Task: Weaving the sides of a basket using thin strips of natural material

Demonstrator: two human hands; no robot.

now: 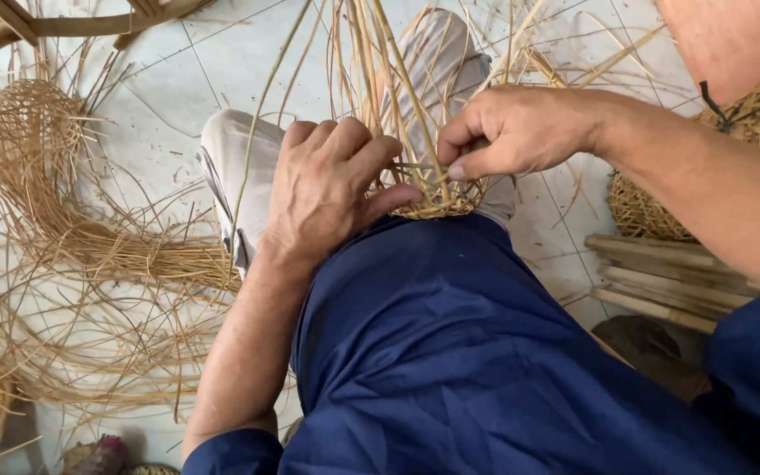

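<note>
A small woven basket base (437, 200) of pale straw rests on my knee, with long upright strands (380, 62) rising from its rim. My left hand (327, 189) wraps around its left side, thumb pressed along the woven edge. My right hand (507, 132) pinches a thin straw strand at the rim between thumb and forefinger, right above the weave. Dark blue trousers (450, 352) cover my legs beneath the work. The far side of the basket base is hidden behind my fingers.
Loose straw strands (90, 264) lie in tangled heaps over the white tiled floor (169, 97) at left. Grey shoes (235, 167) sit below the work. A woven basket (653, 207) and flat wooden slats (670, 277) are at right.
</note>
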